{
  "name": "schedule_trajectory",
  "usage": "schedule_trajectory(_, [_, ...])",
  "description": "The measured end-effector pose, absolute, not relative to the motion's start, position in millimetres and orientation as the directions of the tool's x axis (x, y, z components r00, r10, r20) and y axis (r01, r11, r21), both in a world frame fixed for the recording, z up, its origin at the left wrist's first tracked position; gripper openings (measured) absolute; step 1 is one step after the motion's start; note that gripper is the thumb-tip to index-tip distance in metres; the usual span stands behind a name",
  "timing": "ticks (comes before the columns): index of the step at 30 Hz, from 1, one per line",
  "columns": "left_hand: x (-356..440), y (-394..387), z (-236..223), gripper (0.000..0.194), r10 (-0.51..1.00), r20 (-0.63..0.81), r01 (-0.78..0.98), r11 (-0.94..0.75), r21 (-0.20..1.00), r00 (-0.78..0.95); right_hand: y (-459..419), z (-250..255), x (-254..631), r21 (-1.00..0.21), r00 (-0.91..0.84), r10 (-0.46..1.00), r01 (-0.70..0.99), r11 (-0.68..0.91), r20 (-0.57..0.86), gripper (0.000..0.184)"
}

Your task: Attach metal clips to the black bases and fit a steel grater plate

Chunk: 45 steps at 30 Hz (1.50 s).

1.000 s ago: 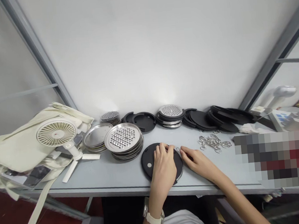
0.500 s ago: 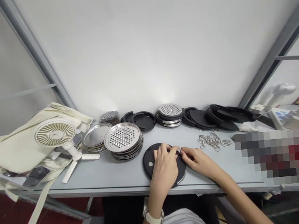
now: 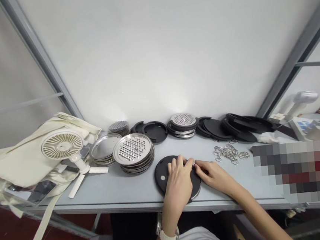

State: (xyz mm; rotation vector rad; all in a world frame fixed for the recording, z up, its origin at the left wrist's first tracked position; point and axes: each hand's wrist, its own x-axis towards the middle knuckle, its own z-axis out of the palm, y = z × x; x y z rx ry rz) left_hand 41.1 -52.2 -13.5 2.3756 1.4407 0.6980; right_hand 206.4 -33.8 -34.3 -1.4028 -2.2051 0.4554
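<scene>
A round black disc (image 3: 162,174) with a metal rim lies flat near the grey table's front edge. My left hand (image 3: 179,180) rests on top of it, fingers curled at its far right rim. My right hand (image 3: 213,175) is just to the right, fingertips pinched against the left hand's at a small metal ring (image 3: 193,163) on the disc's edge. The ring is mostly hidden by the fingers. A white watch (image 3: 168,236) sits on my left wrist.
Stacks of perforated metal plates (image 3: 133,152), plain metal plates (image 3: 103,149), and black discs (image 3: 233,126) line the back of the table (image 3: 121,187). A heap of metal clips (image 3: 230,153) lies right of my hands. A white fan (image 3: 63,145) and cloth bags are at left.
My hands and the black disc have shifted slightly to the right. The fingertips of both hands have closed together at the disc's rim.
</scene>
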Motion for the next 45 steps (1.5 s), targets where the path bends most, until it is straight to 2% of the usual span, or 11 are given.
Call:
schedule_trajectory(4, [41.1,-50.2,-16.2,0.039,0.887,0.271,0.721,-0.461,0.517,0.373,-34.3,-35.5,206.2,-0.525,-0.377,0.899,0.730,0.437,0.225,0.031])
schedule_trajectory(9, [39.9,-49.4,-15.9,0.036,0.886,0.283,0.724,-0.464,0.511,0.368,-32.6,-39.2,205.2,-0.508,-0.323,0.911,0.756,0.412,0.259,0.033])
schedule_trajectory(16, [37.3,-50.5,-10.5,0.042,0.842,0.315,0.673,-0.540,0.505,0.439,-31.9,-38.8,204.8,-0.587,-0.281,0.926,0.716,0.378,0.253,0.031])
schedule_trajectory(22, [37.5,-48.1,-13.9,0.041,0.850,0.301,0.690,-0.527,0.497,0.432,-31.2,-36.7,206.2,-0.567,-0.319,0.912,0.715,0.409,0.256,0.031])
schedule_trajectory(28, [38.1,-48.1,-15.7,0.044,0.853,0.308,0.693,-0.522,0.496,0.422,-24.0,-38.8,202.3,-0.536,-0.289,0.928,0.757,0.373,0.237,0.033])
schedule_trajectory(38, [40.1,-47.8,-16.7,0.032,0.887,0.272,0.732,-0.461,0.502,0.373,-27.8,-27.7,204.9,-0.538,-0.319,0.924,0.752,0.381,0.210,0.038])
schedule_trajectory(45, [39.9,-48.8,-16.8,0.037,0.881,0.281,0.737,-0.473,0.483,0.381,-28.2,-30.0,206.1,-0.528,-0.337,0.914,0.747,0.405,0.225,0.039])
